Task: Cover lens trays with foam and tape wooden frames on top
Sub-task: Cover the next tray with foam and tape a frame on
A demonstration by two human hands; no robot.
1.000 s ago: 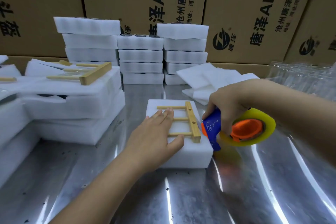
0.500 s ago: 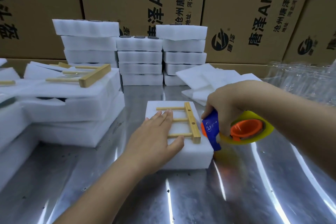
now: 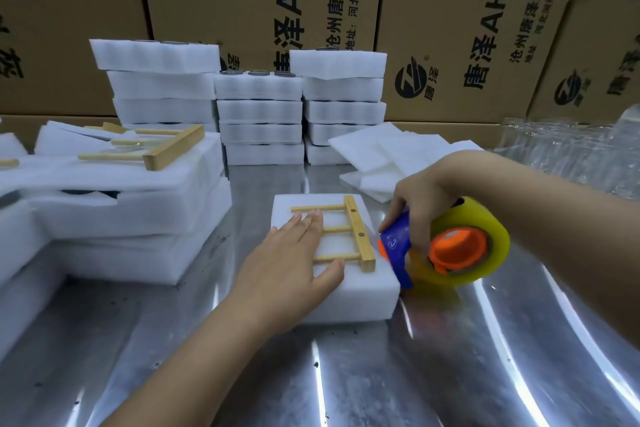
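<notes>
Centre frame: left hand point(image 3: 291, 260) lay flat, fingers straight, pressing the wooden frame point(image 3: 356, 232) by its rungs onto the foam-covered tray point(image 3: 349, 291). Just right, right hand point(image 3: 422, 208) gripped the tape dispenser point(image 3: 450, 246) at the tray's right edge, beside the frame's bar. Stacked foam trays point(image 3: 259, 114) stood behind.

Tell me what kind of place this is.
Probably a packing station in a factory or warehouse: printed cartons are stacked behind, foam trays are piled on a metal table, and the right hand holds a tape dispenser.
</notes>
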